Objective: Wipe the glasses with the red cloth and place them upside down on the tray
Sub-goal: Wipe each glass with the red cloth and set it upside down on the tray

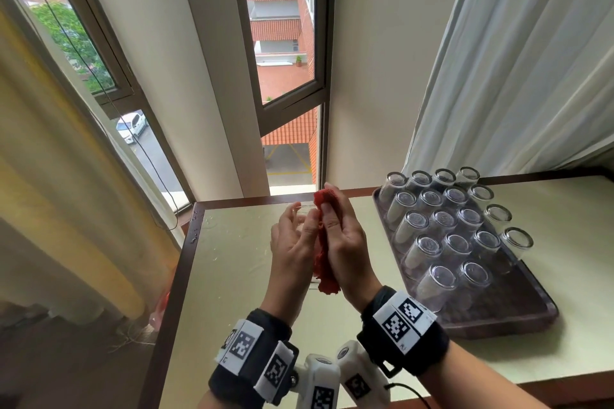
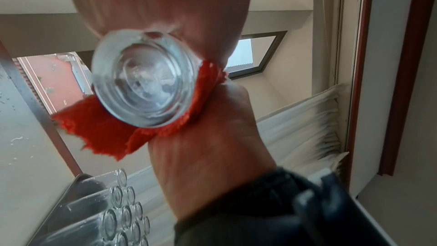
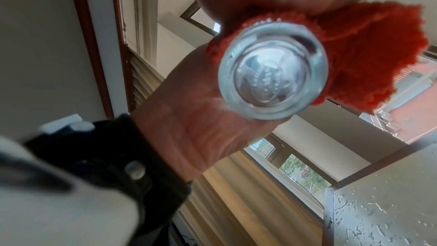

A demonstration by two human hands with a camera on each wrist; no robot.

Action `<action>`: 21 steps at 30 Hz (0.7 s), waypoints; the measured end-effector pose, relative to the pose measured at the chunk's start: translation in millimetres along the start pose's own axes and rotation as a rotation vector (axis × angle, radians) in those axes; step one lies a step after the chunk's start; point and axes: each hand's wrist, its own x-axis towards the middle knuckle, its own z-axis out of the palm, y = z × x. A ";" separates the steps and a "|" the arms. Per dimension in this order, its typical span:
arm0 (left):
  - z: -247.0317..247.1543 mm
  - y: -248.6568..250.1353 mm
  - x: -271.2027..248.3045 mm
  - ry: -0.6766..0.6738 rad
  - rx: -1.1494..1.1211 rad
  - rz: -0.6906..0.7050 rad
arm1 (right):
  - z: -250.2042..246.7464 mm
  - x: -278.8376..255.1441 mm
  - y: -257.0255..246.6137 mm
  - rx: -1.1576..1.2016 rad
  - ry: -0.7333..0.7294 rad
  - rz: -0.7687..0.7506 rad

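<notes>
Glass (image 1: 304,219), slick and breakable, is gripped around its wall by left hand (image 1: 292,242); red cloth (image 1: 324,249) pressed on by right hand (image 1: 345,239).

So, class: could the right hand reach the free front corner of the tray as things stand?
Probably yes. The right hand is just left of the tray, with bare table between, but it presses the red cloth against the glass.

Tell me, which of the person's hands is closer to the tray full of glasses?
The right hand. It holds the red cloth just left of the tray; the left hand, holding the glass, sits farther away beyond the cloth.
</notes>
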 end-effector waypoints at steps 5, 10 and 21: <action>-5.7 1.9 1.2 0.027 -0.017 -0.011 | -6.6 -2.2 2.9 -0.037 0.009 -0.042; -1.1 2.1 -4.4 -0.025 -0.014 -0.021 | -6.1 1.7 2.2 0.035 -0.009 -0.002; -15.5 13.6 0.5 0.017 -0.073 -0.061 | -13.9 -7.4 15.3 0.443 -0.038 0.426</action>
